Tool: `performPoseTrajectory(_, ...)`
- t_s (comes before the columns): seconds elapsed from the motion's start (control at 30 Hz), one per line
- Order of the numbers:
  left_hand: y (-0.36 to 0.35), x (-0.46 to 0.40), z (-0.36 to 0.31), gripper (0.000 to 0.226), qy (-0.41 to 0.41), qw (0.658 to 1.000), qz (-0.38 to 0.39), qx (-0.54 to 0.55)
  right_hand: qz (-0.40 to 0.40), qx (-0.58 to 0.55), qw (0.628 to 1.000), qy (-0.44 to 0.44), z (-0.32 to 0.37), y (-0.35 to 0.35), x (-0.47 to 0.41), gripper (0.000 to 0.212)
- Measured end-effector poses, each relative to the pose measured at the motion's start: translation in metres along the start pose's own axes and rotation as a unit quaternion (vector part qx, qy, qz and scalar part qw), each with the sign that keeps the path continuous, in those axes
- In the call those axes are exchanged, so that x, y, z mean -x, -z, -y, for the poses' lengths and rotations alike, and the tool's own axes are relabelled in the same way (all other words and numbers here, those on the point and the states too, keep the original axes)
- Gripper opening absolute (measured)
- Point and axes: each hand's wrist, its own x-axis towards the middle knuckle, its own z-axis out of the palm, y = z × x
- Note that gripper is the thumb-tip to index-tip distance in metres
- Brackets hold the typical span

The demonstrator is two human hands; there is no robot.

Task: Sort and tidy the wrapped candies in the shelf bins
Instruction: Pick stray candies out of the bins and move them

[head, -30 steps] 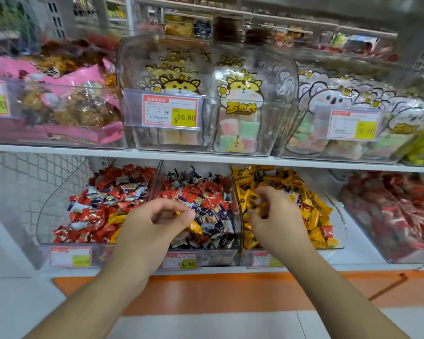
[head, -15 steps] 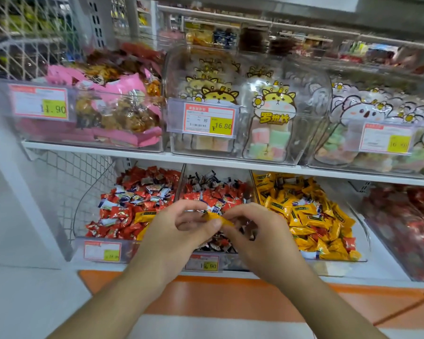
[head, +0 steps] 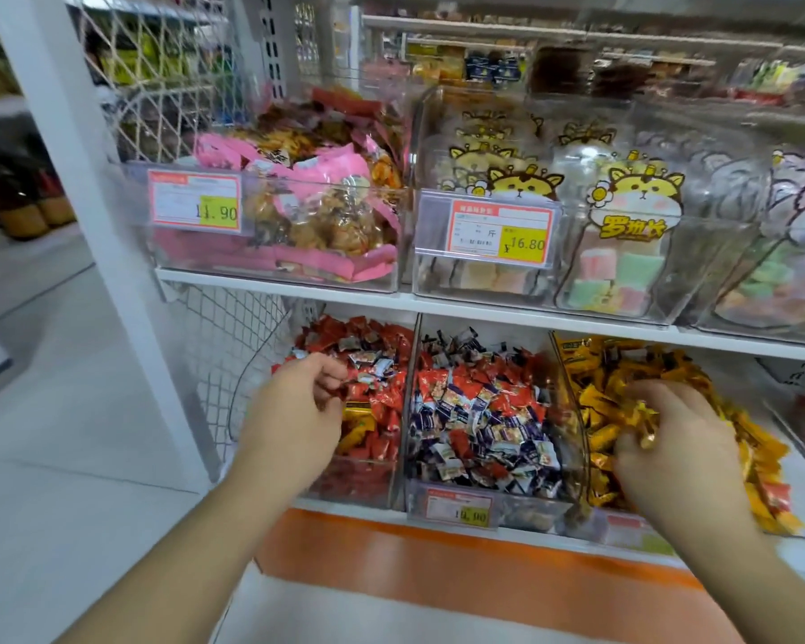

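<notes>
Clear plastic bins are sitting side by side on the lower white shelf [head: 507, 313], each heaped with wrapped candies. The left hand [head: 294, 416] is reaching into the left bin [head: 349, 481], the one filled with red candies [head: 382, 402], and its fingers are curling down among the wrappers; whether they are actually pinching a piece is hidden by the back of the hand, so I cannot tell. A few yellow-wrapped pieces [head: 361, 416] are lying among the red ones just beside that hand. The right hand [head: 670, 448] is resting in the right bin [head: 572, 457], on the pile of yellow candies [head: 605, 388], with its fingers curling round a yellow candy [head: 644, 427] and gripping it. Between the two hands the middle bin [head: 521, 504] is holding a mix of red and dark blue-and-white candies [head: 479, 411], and an orange price tag [head: 458, 506] is showing on its front wall. On the upper shelf, a clear bin of pink snack bags [head: 298, 216] is sitting at the left, carrying a price label [head: 195, 202], and beside it a bin of marshmallow packs [head: 623, 234] printed with a yellow cartoon animal is standing behind another price label [head: 498, 232]. An orange band [head: 438, 560] is running along the base below the bins.
</notes>
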Motion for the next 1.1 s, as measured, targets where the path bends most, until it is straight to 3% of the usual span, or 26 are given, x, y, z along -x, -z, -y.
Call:
performPoseTrajectory(0.13,-0.004,-0.006,0.021,0.03,-0.018,0.996,0.042,-0.073,-0.016,-0.004,0.998,0.066,0.009,-0.01,0.002,0.039)
performPoseTrajectory(0.27,-0.017,-0.013,0.032,0.033,-0.046,0.989,0.096,-0.098,-0.016,-0.042,0.996,0.074,0.018,-0.012,0.007,0.029)
performPoseTrajectory(0.47,-0.017,-0.022,0.033,0.05,-0.024,0.976,0.182,-0.118,0.002,-0.059,0.994,0.095,0.025,-0.017,0.01,0.026)
performPoseTrajectory(0.63,-0.007,-0.021,0.036,0.044,-0.019,0.965,0.222,-0.135,0.024,-0.092,0.992,0.086,0.034,-0.019,0.014,0.026)
performPoseTrajectory(0.83,-0.007,-0.019,0.028,0.025,0.028,0.975,0.214,-0.051,0.066,-0.158,0.984,0.039,0.041,-0.016,0.023,0.029)
performPoseTrajectory(1.1,-0.014,-0.021,0.03,0.022,-0.003,0.974,0.211,-0.083,0.092,-0.15,0.983,0.048,0.052,-0.021,0.03,0.03)
